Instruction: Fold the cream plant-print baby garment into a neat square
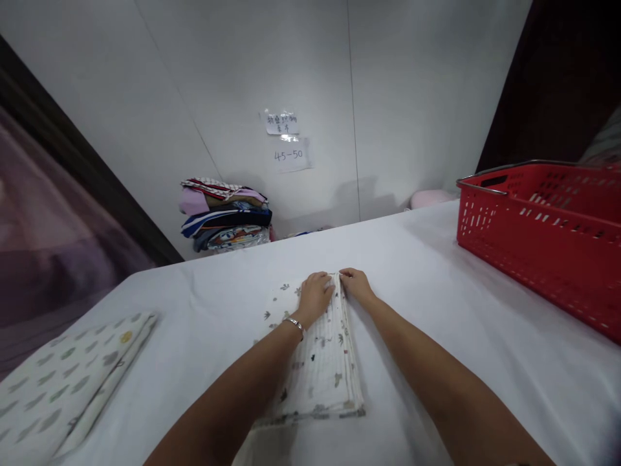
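Lying on the bench (402,252), the patterned cloth (325,362) is pinched at its far right corner by the right hand (356,285); whether it is gripped by the left hand (314,298) cannot be told; layers could be skewed by uneven pulling

On my remote feed, a folded cloth (315,372) lies mid-table before me, my left hand (315,296) on its far part and my right hand (356,285) at its far right corner. A second cloth (72,372) lies well apart at the near left of the table (412,259); a basket (538,239) stands at right. Beyond the far edge, left of centre, sits a fabric stack (228,217); behind, two notes (291,155) hang one above the other on the wall (412,84).
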### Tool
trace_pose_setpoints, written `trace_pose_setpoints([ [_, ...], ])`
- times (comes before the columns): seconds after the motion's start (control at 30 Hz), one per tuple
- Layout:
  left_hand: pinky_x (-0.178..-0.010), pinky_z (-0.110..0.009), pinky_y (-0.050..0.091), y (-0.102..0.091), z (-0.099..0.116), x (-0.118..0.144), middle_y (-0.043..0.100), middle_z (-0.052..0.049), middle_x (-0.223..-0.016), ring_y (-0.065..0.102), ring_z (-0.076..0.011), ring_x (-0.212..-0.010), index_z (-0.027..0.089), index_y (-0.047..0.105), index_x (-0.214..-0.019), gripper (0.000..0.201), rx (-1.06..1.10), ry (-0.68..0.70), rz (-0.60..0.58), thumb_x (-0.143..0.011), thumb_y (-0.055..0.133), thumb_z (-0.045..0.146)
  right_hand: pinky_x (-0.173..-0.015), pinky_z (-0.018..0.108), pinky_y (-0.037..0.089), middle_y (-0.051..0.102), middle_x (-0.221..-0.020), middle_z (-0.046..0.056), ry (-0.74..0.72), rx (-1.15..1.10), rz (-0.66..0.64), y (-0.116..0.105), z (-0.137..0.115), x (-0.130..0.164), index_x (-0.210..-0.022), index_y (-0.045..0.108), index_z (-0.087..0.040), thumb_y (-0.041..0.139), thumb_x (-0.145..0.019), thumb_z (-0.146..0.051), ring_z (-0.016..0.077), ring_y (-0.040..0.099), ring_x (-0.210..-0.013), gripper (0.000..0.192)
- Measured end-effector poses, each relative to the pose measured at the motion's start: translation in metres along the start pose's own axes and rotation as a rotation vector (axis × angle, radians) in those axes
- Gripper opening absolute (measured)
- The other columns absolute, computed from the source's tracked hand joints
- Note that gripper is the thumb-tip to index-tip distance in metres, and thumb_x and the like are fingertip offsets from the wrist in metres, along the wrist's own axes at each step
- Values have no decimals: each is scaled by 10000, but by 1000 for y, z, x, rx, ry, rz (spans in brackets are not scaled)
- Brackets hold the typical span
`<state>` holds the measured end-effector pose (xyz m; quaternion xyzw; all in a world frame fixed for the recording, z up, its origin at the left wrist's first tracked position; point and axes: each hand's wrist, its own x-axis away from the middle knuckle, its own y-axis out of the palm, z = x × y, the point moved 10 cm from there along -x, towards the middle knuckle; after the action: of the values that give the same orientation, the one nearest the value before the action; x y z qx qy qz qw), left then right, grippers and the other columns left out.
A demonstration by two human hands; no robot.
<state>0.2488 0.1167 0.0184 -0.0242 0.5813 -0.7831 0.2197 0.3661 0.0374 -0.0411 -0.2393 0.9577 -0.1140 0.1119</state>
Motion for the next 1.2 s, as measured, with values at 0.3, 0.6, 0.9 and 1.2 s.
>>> trace_pose_setpoints([
  [0.3,-829,-309,403,2,-5,-18,646,-71,-977,562,-206,-950,196,657,-873,237,-24,-174,-16,-838,477,346,-713,264,446,668,-717,12,-35,45,-42,1,-4,-1,-698,677,-184,537,-669,-242,159,592,-721,155],
  [0.6,-656,-270,429,14,-17,-34,700,-100,-849,631,-217,-812,173,692,-770,186,31,-324,-206,-761,543,284,-704,270,444,662,-732,11,-43,43,-20,4,2,-2,-710,671,-190,521,-671,-266,157,579,-696,172],
  [0.9,-637,-220,411,11,-14,-45,702,-77,-896,616,-155,-796,152,695,-852,226,142,-324,-164,-777,500,237,-678,276,451,658,-734,14,-45,1,-18,5,7,-4,-727,669,-187,509,-647,-288,167,570,-693,205],
  [1.2,-608,-224,391,13,-11,-42,702,-75,-824,611,-158,-759,145,692,-791,218,164,-312,-110,-755,484,201,-631,256,452,646,-695,14,-48,-43,-90,10,3,-8,-711,648,-166,508,-635,-261,150,568,-648,185],
])
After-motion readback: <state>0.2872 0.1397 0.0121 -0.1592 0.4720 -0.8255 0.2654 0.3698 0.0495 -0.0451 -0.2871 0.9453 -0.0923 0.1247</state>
